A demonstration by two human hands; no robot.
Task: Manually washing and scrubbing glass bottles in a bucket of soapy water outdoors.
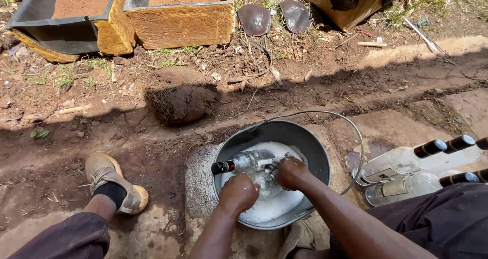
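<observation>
The person has 2 bare hands, the left hand (239,192) and the right hand (291,171), with no sleeves. They wear dark purple-grey cloth trousers (66,237), a short black sock (112,192) and a tan lace-up shoe (109,180) at 9 o'clock.

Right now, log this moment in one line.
left hand on bottle | right hand on bottle | bottle in soapy bucket | bottles beside

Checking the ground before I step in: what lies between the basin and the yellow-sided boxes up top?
In the head view, between the basin and the boxes lies bare dirt with a clod of earth and roots, plus a curved hose piece.
</observation>
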